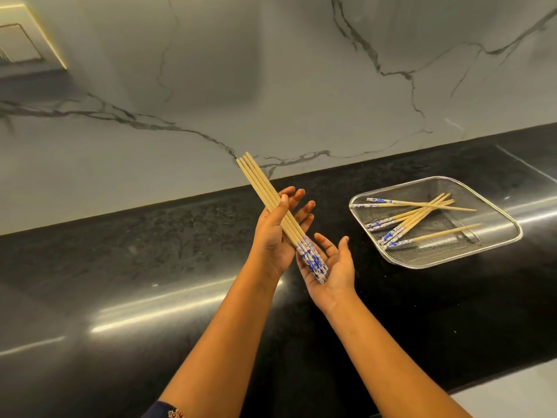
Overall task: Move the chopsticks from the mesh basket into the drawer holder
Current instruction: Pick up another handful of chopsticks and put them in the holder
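A bundle of several wooden chopsticks (265,188) with blue-and-white patterned ends is held above the black counter, tips slanting up to the left. My left hand (275,233) grips the bundle at its middle, thumb across it. My right hand (334,267) is held palm up with fingers spread, and the patterned ends rest against its palm. To the right, a square metal mesh basket (494,251) sits on the counter with several more chopsticks (413,217) lying crossed inside it. No drawer or holder is in view.
The black polished counter (150,251) runs across the view, backed by a grey marble wall (271,86) with dark veins. A wall switch plate (21,43) sits at the top left. A pale surface (512,390) shows at the bottom right.
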